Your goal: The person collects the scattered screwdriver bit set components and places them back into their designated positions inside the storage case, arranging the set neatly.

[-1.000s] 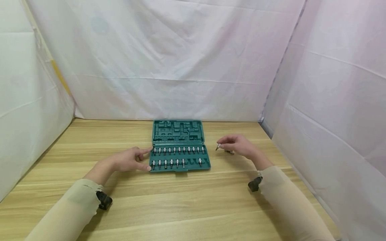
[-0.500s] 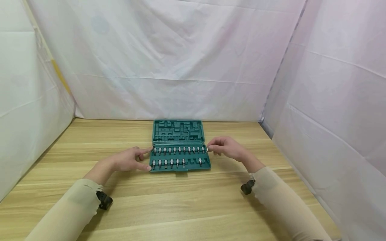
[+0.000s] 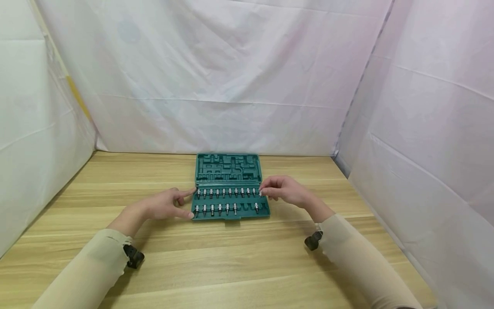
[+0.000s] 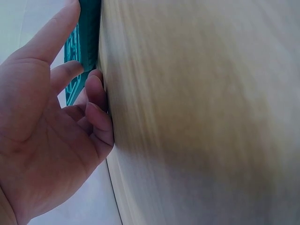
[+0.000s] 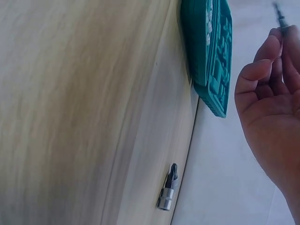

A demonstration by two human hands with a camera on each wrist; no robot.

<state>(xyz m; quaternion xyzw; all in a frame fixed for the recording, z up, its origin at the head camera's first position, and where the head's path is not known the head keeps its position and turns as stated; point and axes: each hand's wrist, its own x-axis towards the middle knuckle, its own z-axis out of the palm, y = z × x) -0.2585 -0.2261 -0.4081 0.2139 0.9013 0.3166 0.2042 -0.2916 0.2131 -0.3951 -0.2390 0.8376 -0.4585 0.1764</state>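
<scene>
An open green plastic case (image 3: 233,219) stands on the table, its lower half bearing two rows of silver bit sockets (image 3: 219,209). The front row has vacant slots between its left group and a single bit socket (image 3: 256,208) at the right. With thumb and forefinger extended, my left hand (image 3: 164,204) touches the case's left side; its other fingers are bent in. My right hand (image 3: 287,191) pinches a bit socket (image 5: 280,18) over the right end of the back row. In the right wrist view this piece's dark tip points up past the fingertips.
Another bit socket (image 5: 167,187) lies on the wooden table (image 3: 231,266) near the right hand, hidden by it in the head view. White sheets (image 3: 216,77) hang behind and on both sides of the table.
My right hand has carried the pinched bit socket leftward from the table on the right to the right end of the case's back row. The left hand has stayed in place.
</scene>
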